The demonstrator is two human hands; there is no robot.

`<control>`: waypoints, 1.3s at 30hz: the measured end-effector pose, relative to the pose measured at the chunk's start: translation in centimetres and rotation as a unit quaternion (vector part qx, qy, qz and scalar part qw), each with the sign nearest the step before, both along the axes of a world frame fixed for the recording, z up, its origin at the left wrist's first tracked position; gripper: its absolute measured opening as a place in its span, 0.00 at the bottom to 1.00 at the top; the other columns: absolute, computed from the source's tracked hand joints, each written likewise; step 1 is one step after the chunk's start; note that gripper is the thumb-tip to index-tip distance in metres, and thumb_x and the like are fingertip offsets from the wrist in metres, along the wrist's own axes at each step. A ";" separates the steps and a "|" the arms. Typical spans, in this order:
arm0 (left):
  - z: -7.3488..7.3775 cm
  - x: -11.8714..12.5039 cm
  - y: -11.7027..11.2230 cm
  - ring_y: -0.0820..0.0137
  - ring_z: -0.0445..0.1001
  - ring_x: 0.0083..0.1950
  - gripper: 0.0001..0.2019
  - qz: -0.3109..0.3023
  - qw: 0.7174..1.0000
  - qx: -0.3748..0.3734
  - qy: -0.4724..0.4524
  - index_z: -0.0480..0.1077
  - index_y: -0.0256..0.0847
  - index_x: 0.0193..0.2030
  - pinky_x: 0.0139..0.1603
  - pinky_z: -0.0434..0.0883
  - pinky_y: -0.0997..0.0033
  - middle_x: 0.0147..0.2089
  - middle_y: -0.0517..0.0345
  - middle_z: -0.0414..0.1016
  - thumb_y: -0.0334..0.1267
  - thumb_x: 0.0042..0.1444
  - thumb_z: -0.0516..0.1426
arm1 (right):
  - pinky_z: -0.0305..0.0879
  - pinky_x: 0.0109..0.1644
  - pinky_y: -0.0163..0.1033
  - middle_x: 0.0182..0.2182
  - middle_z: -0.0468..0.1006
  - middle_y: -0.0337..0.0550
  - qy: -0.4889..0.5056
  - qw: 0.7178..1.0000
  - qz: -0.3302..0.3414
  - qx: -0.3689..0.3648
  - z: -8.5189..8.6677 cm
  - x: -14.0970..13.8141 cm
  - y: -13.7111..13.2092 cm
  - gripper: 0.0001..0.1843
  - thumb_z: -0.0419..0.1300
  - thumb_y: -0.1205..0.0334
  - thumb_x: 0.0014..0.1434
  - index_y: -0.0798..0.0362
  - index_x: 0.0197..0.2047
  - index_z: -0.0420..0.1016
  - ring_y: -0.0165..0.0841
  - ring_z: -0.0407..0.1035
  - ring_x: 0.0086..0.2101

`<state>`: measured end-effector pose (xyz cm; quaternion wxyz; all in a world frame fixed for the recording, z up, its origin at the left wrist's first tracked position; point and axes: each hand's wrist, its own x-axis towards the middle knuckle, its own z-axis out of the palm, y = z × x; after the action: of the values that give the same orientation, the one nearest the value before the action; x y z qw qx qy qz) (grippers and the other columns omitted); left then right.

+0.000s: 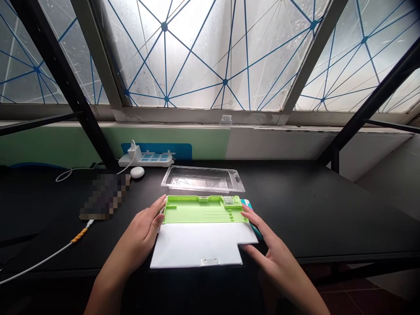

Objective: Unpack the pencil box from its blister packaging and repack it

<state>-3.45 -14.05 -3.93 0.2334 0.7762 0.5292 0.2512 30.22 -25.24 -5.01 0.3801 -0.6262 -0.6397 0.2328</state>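
As both lie spread, left hand [141, 232] — and right hand [274, 253] — touch the green tray [197, 215].

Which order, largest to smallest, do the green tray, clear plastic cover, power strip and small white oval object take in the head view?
1. green tray and clear plastic cover: alike; the cover lies farther, so unranked.
2. power strip
3. small white oval object

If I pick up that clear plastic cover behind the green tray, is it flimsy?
Probably light and bendy: the clear plastic cover looks thin and hollow. Pushed, it would likely slide on the table, not tip, lying low and flat.
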 end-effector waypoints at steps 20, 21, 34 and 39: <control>0.2 0.0 -0.3 0.54 0.69 0.66 0.28 0.012 1.000 -0.001 -0.021 0.48 0.49 0.76 0.63 0.65 0.52 0.65 0.52 0.73 0.41 0.71 0.43 | 0.74 0.54 0.50 0.60 0.76 0.46 -0.015 0.982 -0.188 0.014 -1.3 -2.0 1.9 0.32 0.56 0.38 0.63 0.42 0.65 0.63 0.46 0.72 0.57; 0.3 0.1 -0.4 0.54 0.69 0.66 0.28 0.009 1.000 0.003 -0.019 0.48 0.49 0.76 0.64 0.65 0.51 0.65 0.52 0.73 0.41 0.71 0.44 | 0.74 0.53 0.51 0.60 0.75 0.45 -0.034 0.981 -0.188 0.008 -1.4 -2.0 2.0 0.33 0.55 0.37 0.63 0.41 0.66 0.62 0.46 0.72 0.56; 2.3 0.2 -0.2 0.56 0.74 0.61 0.27 -0.027 0.977 0.211 -0.029 0.65 0.46 0.68 0.62 0.70 0.60 0.61 0.51 0.76 0.53 0.65 0.58 | 0.74 0.51 0.50 0.51 0.82 0.49 -0.122 0.955 -0.185 0.197 -0.5 -1.6 2.9 0.28 0.58 0.39 0.63 0.49 0.57 0.76 0.47 0.77 0.48; 5.8 1.8 4.9 0.53 0.75 0.59 0.26 -0.026 0.976 0.213 0.043 0.68 0.41 0.66 0.60 0.70 0.57 0.59 0.47 0.78 0.53 0.67 0.56 | 0.72 0.51 0.49 0.49 0.83 0.48 -0.145 0.957 -0.146 0.203 4.4 0.5 8.6 0.27 0.62 0.41 0.61 0.50 0.56 0.78 0.47 0.78 0.46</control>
<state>-1.61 -9.12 1.92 0.0460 0.8318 0.4521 0.3186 30.74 -16.66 -0.58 0.4322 -0.6494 -0.6235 -0.0528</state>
